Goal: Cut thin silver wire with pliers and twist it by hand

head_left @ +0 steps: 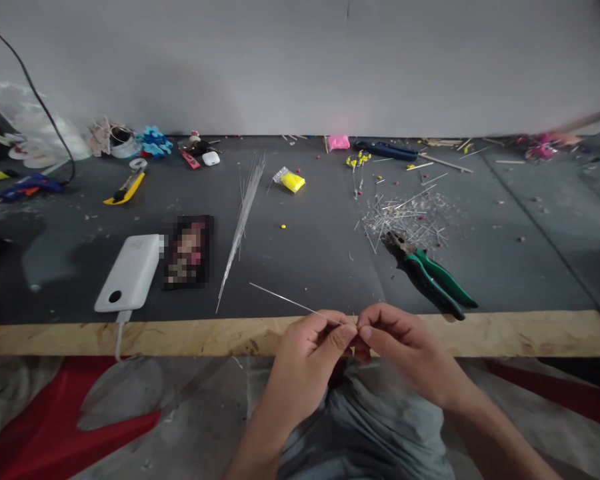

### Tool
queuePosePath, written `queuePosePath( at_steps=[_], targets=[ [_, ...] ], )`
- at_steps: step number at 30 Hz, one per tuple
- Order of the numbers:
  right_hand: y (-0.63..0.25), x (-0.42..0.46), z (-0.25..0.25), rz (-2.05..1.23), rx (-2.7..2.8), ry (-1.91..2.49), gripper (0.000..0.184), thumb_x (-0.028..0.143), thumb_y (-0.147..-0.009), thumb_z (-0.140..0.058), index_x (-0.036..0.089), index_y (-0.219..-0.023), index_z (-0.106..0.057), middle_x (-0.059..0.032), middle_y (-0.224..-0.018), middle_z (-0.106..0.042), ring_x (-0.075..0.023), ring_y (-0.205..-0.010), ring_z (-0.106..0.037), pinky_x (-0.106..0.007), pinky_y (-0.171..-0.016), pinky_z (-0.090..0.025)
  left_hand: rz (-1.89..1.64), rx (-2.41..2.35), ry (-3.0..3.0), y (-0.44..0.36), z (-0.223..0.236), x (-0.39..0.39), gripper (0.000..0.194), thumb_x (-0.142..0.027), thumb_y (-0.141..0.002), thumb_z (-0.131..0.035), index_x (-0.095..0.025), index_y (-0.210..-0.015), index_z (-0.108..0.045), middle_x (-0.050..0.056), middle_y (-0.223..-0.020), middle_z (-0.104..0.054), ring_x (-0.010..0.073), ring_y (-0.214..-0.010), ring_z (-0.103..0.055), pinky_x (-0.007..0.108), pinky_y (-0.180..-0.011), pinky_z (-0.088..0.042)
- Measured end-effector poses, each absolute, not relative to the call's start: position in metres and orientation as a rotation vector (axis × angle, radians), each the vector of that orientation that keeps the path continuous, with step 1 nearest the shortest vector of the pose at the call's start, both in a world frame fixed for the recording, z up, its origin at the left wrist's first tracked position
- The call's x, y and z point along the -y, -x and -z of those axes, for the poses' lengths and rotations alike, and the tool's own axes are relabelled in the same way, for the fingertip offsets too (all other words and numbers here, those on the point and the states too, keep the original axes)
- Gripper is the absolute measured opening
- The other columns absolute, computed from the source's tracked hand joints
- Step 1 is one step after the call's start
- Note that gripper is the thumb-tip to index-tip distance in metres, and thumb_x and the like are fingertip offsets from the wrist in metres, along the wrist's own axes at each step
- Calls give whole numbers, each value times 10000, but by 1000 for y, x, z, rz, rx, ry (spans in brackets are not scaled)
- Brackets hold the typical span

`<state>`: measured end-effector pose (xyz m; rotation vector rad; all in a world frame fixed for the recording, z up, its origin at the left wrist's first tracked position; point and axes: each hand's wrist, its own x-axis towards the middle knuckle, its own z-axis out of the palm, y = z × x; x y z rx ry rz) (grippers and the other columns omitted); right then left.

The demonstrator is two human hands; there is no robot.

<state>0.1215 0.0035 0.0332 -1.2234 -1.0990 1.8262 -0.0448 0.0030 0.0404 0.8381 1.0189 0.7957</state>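
Note:
A thin straight wire [285, 298] is pinched between the thumb and fingers of my left hand [316, 343], its free end pointing up and left over the table. My right hand [397, 340] is closed in a pinch at the wire's near end, fingertips touching those of the left. Whatever sits between the right fingertips is hidden. Beyond my right hand lie green-handled pliers [433, 277], jaws by a heap of short wire pieces [405, 217]. A bundle of long wires [243, 223] rests farther off to the left.
A white power bank [133, 270] with a cable and a pixelated dark object [189, 252] lie left. Behind are a yellow cutter [127, 185], a yellow bead bag [291, 180], a pink packet [339, 142] and a glue gun [27, 188]. A wooden edge [190, 339] borders the table.

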Motion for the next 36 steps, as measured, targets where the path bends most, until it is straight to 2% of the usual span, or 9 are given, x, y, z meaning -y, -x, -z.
queuePosePath(
  at_steps=[5, 13, 17, 22, 30, 36],
  targets=[
    [-124, -6, -37, -1779, 1300, 1304, 165, 287, -909, -521, 198, -780, -570, 17, -678, -594, -109, -637, -523, -234, -597, -432, -714, -1158, -1132, 47, -41, -4, 216, -346, -911, -561, -186, -813, -667, -12, -768, -684, 109, -734, -608, 222, -697, -465],
    [-133, -14, -48, -1466, 1805, 1521, 159, 299, -898, -520, 217, -783, -593, 26, -664, -589, -116, -605, -498, -235, -526, -345, -648, -1269, -1326, 48, -44, -5, 220, -327, -924, -528, -190, -825, -670, 1, -813, -699, 131, -762, -620, 242, -737, -460],
    [-131, -18, -42, -1656, 1522, 1445, 156, 323, -891, -545, 209, -797, -596, 28, -658, -587, -117, -618, -542, -245, -569, -405, -729, -1332, -1373, 46, -40, -4, 230, -341, -935, -509, -188, -879, -671, 14, -858, -699, 136, -793, -620, 243, -756, -457],
    [-128, -22, -35, -1955, 1127, 1234, 243, 414, -841, -630, 188, -766, -581, 23, -655, -626, -114, -597, -613, -263, -609, -498, -764, -1264, -1554, 46, -40, -6, 242, -312, -949, -484, -189, -828, -655, 21, -860, -687, 140, -802, -621, 234, -749, -457],
    [-125, -22, -33, -1847, 1112, 1276, 231, 375, -762, -709, 187, -726, -580, 20, -610, -614, -110, -582, -584, -249, -561, -483, -724, -1265, -1697, 46, -40, -7, 221, -248, -961, -453, -197, -847, -635, 17, -876, -674, 142, -842, -608, 241, -777, -444],
    [-124, -18, -25, -1766, 1276, 1370, 154, 323, -824, -640, 192, -770, -579, 24, -662, -580, -111, -613, -531, -243, -561, -420, -739, -1354, -1657, 45, -37, -5, 221, -259, -961, -441, -189, -857, -624, 27, -878, -679, 146, -835, -620, 257, -768, -457]
  ],
)
